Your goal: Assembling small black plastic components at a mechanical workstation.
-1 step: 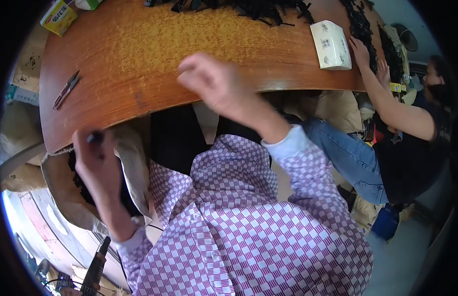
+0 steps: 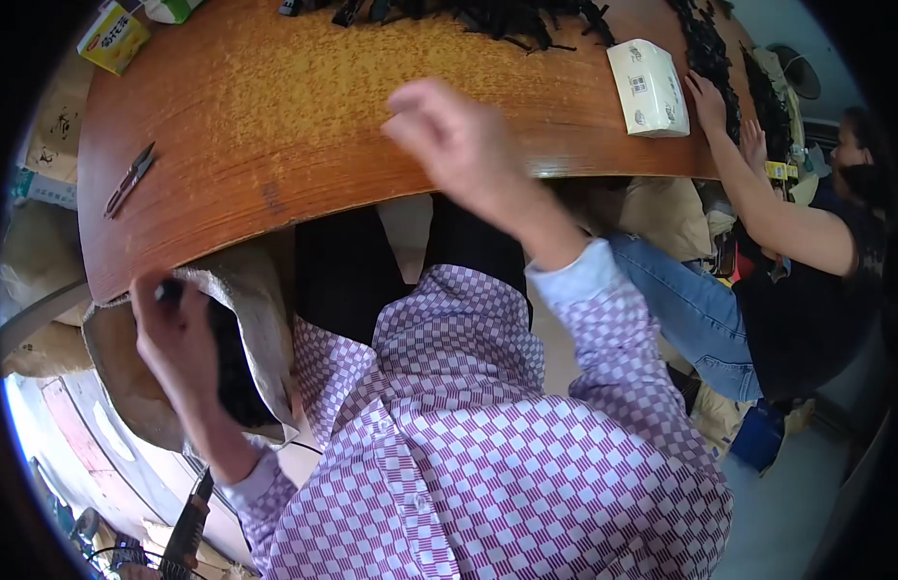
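- Your left hand (image 2: 183, 353): over the mouth of the pale woven sack (image 2: 260, 309), just off the table's near left edge. Fingers bent, pinching a small black piece (image 2: 168, 288) between thumb and fingers. Blur hides its exact shape.
- Dark stuff (image 2: 238, 382) shows inside the sack, behind that hand. Can't tell if hand and sack touch.
- Your right hand (image 2: 463, 150): above the brown table (image 2: 217, 145), near its front edge, well apart from your left. Fingers curled in, motion-blurred. Can't tell whether they are pressed together or pinching something.
- More black pieces (image 2: 507, 14): loose heap at the far side of the table, beyond your right hand.
- Snips (image 2: 130, 181): lying at the table's left end, apart from both your hands.
- White soft pack (image 2: 649, 89): on the table, right of your right hand, near the co-worker.
- Yellow box (image 2: 113, 39): far left corner of the table, near a green-and-white carton (image 2: 168, 9).
- Co-worker on your right, dark top, jeans (image 2: 681, 300). One hand (image 2: 707, 104) is at a second black heap (image 2: 708, 48), just beside the white pack. Other hand (image 2: 752, 143) is raised near it, fingers apart.
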